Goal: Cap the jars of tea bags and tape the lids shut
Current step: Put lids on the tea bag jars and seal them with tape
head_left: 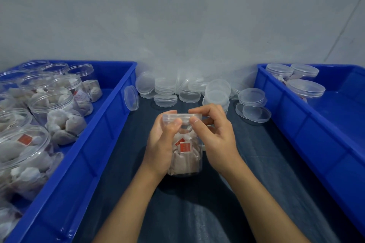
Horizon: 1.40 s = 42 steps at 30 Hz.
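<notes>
- In the head view, a jar (185,156) full of tea bags stood on the dark cloth (256,173) between two blue bins.
- The left hand (162,144) wrapped around the jar's side, with its thumb up on the clear lid (182,118).
- The right hand (215,134) pinched the lid's rim, so both hands were holding on.
- The lid sat on top, but I could not tell if it was tight.
- The left bin (110,124) held many open jars, so lots were left to cap.
- The right bin (296,120) held a few capped jars (306,88).
- Spare lids (197,89) lay piled near the wall.
- I saw no tape.
</notes>
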Available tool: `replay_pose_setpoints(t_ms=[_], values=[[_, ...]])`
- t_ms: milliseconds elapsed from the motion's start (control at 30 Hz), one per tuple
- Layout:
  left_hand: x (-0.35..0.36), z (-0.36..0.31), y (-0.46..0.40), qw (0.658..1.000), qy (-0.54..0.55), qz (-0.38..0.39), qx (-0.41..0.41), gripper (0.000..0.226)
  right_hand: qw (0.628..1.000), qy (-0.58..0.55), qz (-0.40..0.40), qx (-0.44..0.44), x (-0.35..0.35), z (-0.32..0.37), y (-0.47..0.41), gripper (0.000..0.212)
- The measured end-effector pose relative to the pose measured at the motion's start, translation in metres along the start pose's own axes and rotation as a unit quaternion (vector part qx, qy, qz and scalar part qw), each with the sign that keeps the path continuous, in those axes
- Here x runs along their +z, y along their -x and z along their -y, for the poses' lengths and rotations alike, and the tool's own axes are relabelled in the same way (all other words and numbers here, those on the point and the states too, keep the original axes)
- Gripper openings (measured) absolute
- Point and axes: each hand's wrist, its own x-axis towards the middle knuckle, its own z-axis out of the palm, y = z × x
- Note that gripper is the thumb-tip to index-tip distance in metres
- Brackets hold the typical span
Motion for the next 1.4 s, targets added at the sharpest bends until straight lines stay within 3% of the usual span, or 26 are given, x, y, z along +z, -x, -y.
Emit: replay_pose_setpoints(t_ms=[133,233,333,400,500,700,800,933,1133,1400], values=[[0.000,0.000,0.000,1.000,-0.020,-0.010,0.018,0.082,1.000,0.024,-0.003,-0.001,0.000,0.000,-0.001,0.011],[0.000,0.003,-0.001,0.999,-0.026,-0.019,0.035,0.072,0.998,0.047,0.028,0.030,-0.005,0.007,-0.007,0.014],[-0.004,0.008,0.001,0.996,-0.053,0.011,0.066,0.057,0.982,0.109,0.119,0.098,-0.015,0.020,-0.018,0.042],[-0.004,0.010,0.004,0.990,-0.098,0.051,0.085,0.067,0.963,0.165,0.164,0.136,-0.020,0.031,-0.023,0.062],[0.002,0.007,0.008,0.985,-0.125,0.075,0.095,0.074,0.953,0.213,0.171,0.134,-0.028,0.046,-0.032,0.068],[0.038,-0.014,0.007,0.956,-0.249,0.012,0.157,0.073,0.944,0.317,0.077,0.047,-0.063,0.091,-0.067,0.065],[0.071,-0.034,-0.001,0.946,-0.249,0.061,0.200,0.054,0.936,0.349,0.039,0.029,-0.091,0.121,-0.095,0.066],[0.132,-0.061,-0.019,0.955,-0.167,0.159,0.185,0.042,0.910,0.411,-0.040,0.025,-0.140,0.153,-0.123,0.066],[0.219,-0.056,-0.037,0.945,-0.150,0.254,0.138,0.053,0.879,0.456,-0.117,0.074,-0.214,0.155,-0.126,0.075],[0.256,-0.017,-0.032,0.907,-0.277,0.297,0.109,0.048,0.846,0.487,-0.105,0.189,-0.267,0.109,-0.101,0.092]])
